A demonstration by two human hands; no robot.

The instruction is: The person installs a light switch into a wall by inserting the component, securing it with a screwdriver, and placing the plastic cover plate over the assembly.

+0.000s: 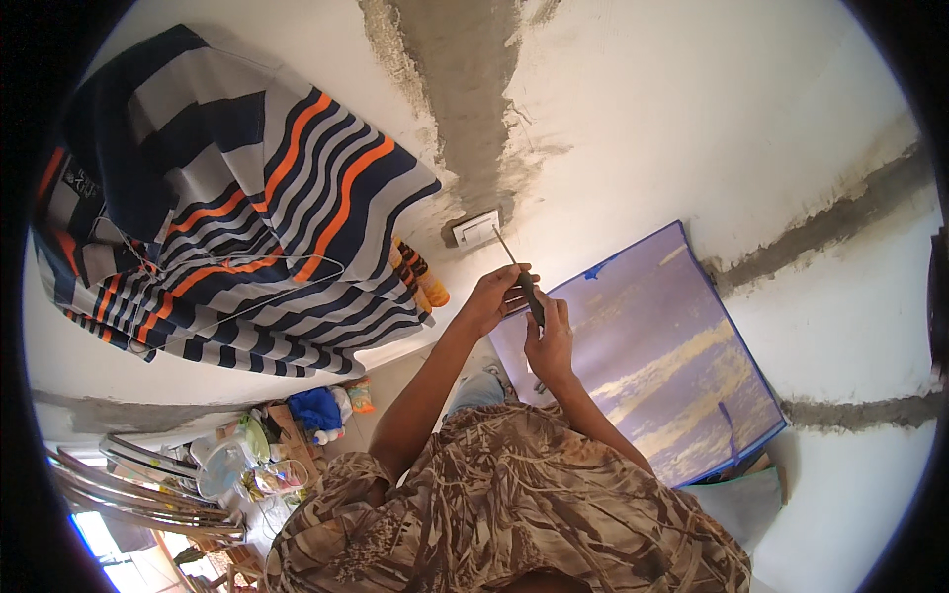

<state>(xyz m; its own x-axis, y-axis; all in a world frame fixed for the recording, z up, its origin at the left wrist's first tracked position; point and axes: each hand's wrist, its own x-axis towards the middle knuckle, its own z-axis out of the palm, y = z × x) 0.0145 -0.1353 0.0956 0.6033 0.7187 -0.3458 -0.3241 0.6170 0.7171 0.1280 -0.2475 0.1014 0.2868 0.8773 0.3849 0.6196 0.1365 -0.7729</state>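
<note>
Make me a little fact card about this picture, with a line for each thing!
Tool: dark-handled screwdriver, tip near the white wall plate
Right hand: fingers around the handle's lower end
Left hand: fingers beside the handle's upper end
Picture's left: striped shirt, navy, grey, orange
Picture's right: purple panel, blue edge

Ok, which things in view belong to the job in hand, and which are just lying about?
Seemingly in the job:
black-handled metal screwdriver
white rectangular wall plate

Seemingly just about:
grey, navy and orange striped fabric shirt
purple-and-yellow patterned flat panel
crumpled blue bundle
</note>
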